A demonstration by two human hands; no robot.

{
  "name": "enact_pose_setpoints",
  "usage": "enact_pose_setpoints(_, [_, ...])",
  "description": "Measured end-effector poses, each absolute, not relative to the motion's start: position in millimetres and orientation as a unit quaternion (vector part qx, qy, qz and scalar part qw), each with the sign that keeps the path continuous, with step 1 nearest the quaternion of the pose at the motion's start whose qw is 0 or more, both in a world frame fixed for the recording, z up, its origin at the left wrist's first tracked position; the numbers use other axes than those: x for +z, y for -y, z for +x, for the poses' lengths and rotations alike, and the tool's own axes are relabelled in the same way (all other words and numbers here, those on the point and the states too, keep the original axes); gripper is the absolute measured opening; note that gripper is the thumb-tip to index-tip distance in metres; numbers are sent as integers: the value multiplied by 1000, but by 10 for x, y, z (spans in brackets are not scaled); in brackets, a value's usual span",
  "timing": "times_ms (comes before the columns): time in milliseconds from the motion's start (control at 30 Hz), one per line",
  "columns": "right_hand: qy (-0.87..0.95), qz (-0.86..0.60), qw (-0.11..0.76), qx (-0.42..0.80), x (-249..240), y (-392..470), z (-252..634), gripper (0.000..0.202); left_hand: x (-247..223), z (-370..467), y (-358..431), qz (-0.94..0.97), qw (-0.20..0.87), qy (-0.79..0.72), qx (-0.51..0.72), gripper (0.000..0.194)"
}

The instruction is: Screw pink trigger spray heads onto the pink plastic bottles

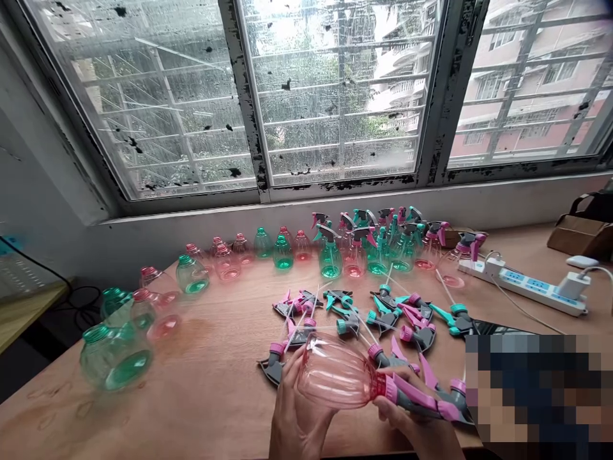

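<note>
A clear pink spray bottle (338, 374) lies tipped on its side in the air, its neck toward the right. My left hand (301, 418) is wrapped round its base and lower body. At the neck sits a pink and grey trigger spray head (416, 397), gripped by my right hand (412, 429), its fingers around the collar. Whether the collar is fully screwed on I cannot tell. Behind the bottle, several loose trigger heads with thin tubes lie on the table, such as a pink one (302, 331) and a green one (385, 313).
Bottles without heads, like a green one (116, 358), line the left and back of the wooden table (211, 390). Several bottles with heads, including a green one (330, 255), cluster at the back. A power strip (527, 287) and a cardboard box (582, 233) are at right.
</note>
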State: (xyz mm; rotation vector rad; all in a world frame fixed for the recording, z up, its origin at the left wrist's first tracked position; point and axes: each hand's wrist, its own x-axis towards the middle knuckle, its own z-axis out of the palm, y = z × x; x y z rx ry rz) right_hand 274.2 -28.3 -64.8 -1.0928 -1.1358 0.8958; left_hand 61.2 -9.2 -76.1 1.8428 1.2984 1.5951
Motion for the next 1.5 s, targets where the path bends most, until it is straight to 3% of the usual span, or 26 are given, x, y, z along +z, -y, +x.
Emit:
enact_pose_setpoints(133, [491, -481, 607, 398, -660, 283, 2747, 23, -732, 615, 117, 647, 221, -458, 567, 75])
enact_pose_setpoints(400, [511, -457, 605, 404, -646, 289, 2769, 15, -720, 627, 89, 664, 192, -453, 563, 59])
enact_pose_setpoints(600, [513, -483, 609, 365, -596, 284, 2752, 19, -719, 657, 123, 646, 215, -457, 573, 77])
enact_pose_setpoints(767, [476, -476, 612, 415, -573, 292, 2721, 21, -708, 636, 120, 621, 266, -456, 580, 69])
enact_pose_setpoints(967, [463, -471, 615, 431, -584, 290, 2708, 23, -729, 632, 88, 637, 213, -447, 590, 59])
enact_pose_setpoints(1133, [456, -468, 618, 437, -603, 293, 2716, 26, -734, 623, 100, 634, 221, -443, 594, 79])
enact_pose_setpoints(1500, [458, -448, 621, 452, -636, 289, 2756, 27, -691, 641, 93, 636, 222, -437, 596, 60])
